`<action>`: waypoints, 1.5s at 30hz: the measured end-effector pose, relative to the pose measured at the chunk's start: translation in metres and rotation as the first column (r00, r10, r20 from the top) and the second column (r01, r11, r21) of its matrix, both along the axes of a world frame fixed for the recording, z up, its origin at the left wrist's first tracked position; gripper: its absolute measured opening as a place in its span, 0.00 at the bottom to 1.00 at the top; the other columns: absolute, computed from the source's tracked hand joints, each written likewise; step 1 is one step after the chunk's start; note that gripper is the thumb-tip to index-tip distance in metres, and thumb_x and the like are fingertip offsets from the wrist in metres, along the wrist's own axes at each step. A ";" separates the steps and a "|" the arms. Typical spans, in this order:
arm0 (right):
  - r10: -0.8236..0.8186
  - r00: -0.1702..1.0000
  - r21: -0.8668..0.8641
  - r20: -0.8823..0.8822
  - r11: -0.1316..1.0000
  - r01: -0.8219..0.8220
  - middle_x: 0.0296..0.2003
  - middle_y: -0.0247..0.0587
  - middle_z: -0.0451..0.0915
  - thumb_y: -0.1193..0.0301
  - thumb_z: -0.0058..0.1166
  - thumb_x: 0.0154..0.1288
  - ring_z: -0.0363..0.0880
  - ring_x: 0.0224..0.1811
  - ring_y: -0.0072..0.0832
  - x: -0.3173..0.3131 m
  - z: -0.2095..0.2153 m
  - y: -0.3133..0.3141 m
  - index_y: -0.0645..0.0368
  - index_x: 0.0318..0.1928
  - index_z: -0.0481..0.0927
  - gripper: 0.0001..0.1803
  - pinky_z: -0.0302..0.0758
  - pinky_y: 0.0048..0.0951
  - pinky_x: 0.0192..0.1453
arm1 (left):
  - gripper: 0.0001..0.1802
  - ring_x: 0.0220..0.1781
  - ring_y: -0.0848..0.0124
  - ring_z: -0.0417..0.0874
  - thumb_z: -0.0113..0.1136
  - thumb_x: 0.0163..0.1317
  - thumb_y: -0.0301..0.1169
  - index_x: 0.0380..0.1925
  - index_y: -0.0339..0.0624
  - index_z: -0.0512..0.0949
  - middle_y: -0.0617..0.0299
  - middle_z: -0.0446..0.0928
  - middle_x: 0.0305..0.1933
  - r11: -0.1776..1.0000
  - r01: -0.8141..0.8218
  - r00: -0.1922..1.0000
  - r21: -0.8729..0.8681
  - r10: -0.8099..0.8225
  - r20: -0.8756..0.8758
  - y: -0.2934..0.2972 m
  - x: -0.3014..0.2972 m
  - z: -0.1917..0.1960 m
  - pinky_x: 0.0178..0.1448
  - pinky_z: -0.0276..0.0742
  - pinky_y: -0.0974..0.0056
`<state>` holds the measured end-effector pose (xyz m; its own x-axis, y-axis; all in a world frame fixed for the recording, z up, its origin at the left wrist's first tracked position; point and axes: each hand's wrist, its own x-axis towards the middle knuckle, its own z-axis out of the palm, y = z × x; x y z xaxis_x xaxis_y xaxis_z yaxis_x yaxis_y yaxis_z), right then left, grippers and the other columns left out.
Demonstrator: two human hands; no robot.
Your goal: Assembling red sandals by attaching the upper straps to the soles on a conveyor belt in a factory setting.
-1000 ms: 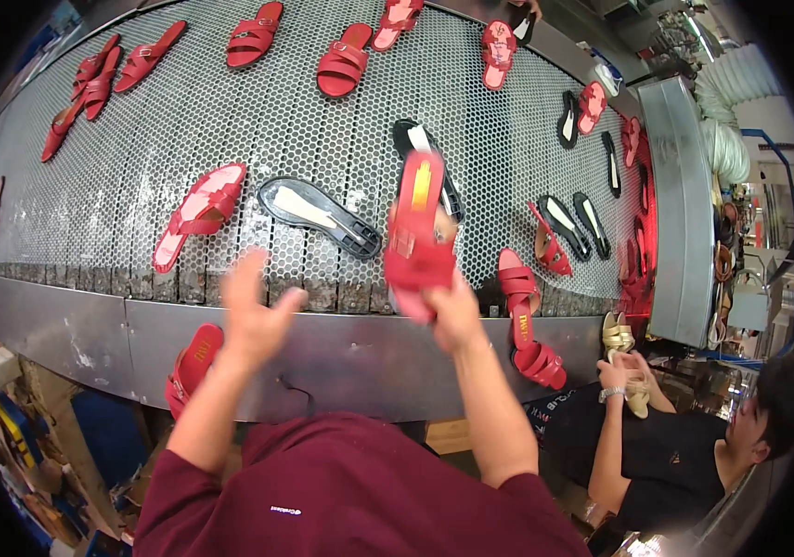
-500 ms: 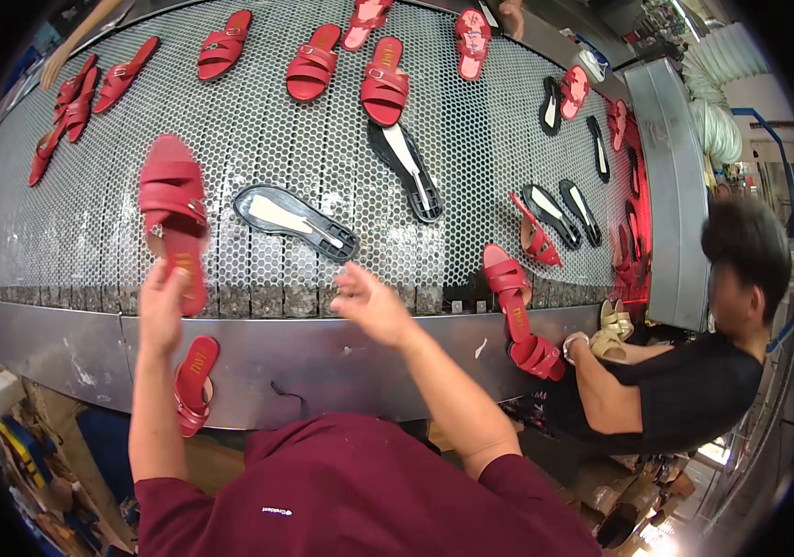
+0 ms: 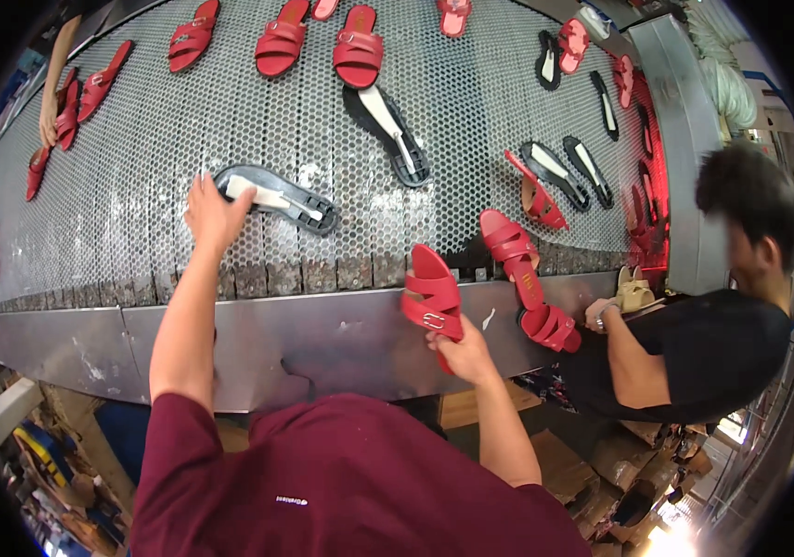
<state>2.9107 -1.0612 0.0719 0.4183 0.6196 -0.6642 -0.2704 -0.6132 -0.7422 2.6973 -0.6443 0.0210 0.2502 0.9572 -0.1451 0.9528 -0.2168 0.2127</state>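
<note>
My left hand (image 3: 216, 215) is at the rounded end of a black shoe sole (image 3: 315, 215) with a pale strip down its middle. Its fingers and thumb are apart, the thumb over the sole, which lies on the perforated belt. Over the near metal ledge, my right hand (image 3: 469, 355) grips a red strappy sandal (image 3: 431, 299) with a small buckle, toe pointing away from me. A red sandal (image 3: 508, 243) straddles the belt's near edge to the right, with another red sandal (image 3: 550, 327) on the ledge just below it.
The perforated belt (image 3: 174, 148) carries several red sandals and black soles. At far left a co-worker's hand (image 3: 48, 128) touches red sandals. On my right, a person in black (image 3: 684, 362) sits near beige sandals (image 3: 635, 290). A metal housing (image 3: 680, 158) with red glow stands beyond.
The red sandal is gone from my left hand, which has moved onto the black sole. My right hand, empty before, has moved right and now holds a red sandal. The view has shifted.
</note>
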 end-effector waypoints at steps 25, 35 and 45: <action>-0.254 0.919 0.146 -0.301 0.940 0.307 0.37 0.38 0.82 0.72 0.53 0.71 0.80 0.35 0.23 0.049 0.005 -0.082 0.64 0.50 0.76 0.11 0.78 0.26 0.41 | 0.12 0.48 0.64 0.83 0.51 0.72 0.31 0.51 0.39 0.76 0.55 0.81 0.49 0.727 0.335 -0.060 -0.599 0.651 0.756 -0.134 0.059 0.103 0.54 0.81 0.60; -0.234 0.844 0.215 -0.483 0.903 0.373 0.36 0.39 0.82 0.74 0.50 0.72 0.80 0.34 0.24 0.030 0.002 -0.045 0.64 0.48 0.78 0.09 0.78 0.28 0.40 | 0.14 0.46 0.65 0.82 0.52 0.72 0.34 0.52 0.40 0.75 0.58 0.81 0.44 0.433 0.481 0.116 -0.762 0.831 0.544 -0.212 0.118 0.030 0.54 0.78 0.59; -0.030 0.869 0.326 -0.493 0.920 0.216 0.35 0.39 0.82 0.76 0.50 0.70 0.79 0.34 0.23 0.019 -0.021 -0.011 0.65 0.46 0.78 0.08 0.77 0.27 0.40 | 0.38 0.55 0.66 0.78 0.70 0.58 0.30 0.67 0.43 0.62 0.57 0.77 0.53 0.369 0.635 0.153 -0.679 0.801 0.579 -0.220 0.123 0.035 0.63 0.74 0.58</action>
